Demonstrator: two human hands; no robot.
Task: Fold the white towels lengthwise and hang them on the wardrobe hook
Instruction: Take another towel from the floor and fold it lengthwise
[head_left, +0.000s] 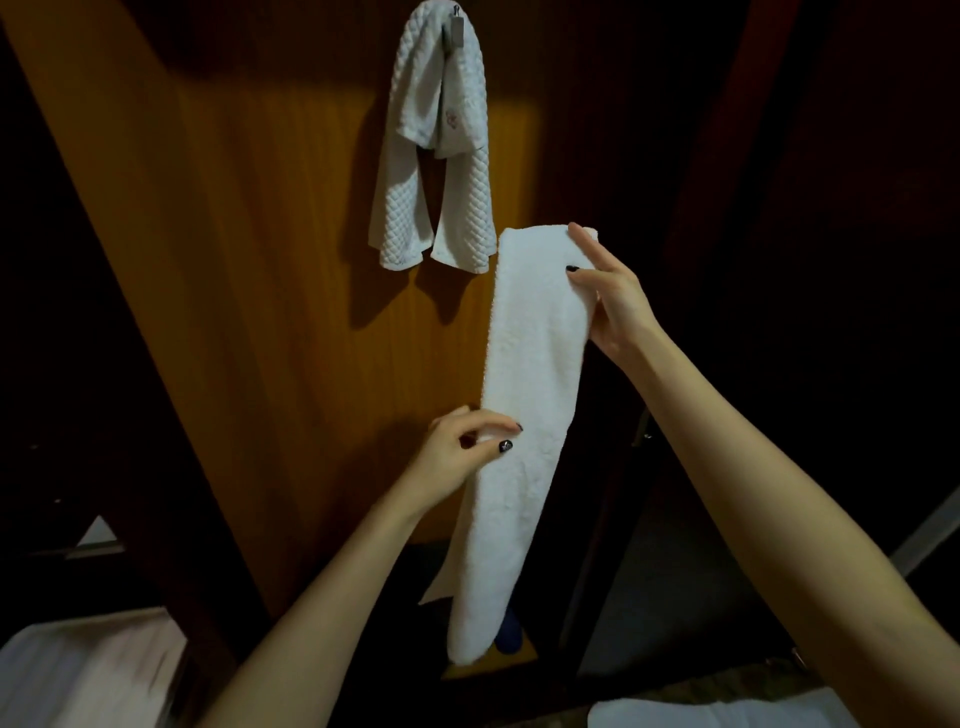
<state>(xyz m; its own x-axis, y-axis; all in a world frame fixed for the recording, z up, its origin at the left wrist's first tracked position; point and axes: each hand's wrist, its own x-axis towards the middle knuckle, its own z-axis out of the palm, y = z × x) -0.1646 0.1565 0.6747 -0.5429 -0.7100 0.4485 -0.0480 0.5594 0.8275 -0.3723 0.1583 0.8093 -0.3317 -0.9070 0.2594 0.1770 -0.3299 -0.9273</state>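
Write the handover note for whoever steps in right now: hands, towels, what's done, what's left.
Hands: right hand pinches the top end of the plain towel; left hand pinches its edge at mid-length.
The plain towel hangs as a narrow folded strip before the wardrobe door.
Done: quilted towel already draped over the hook.
Left: drape the plain towel over that hook too.

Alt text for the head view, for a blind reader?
Both hands hold a folded white towel hanging lengthwise: right hand grips the top, left hand pinches its edge midway. A quilted white towel already hangs from the hook on the wooden wardrobe door.
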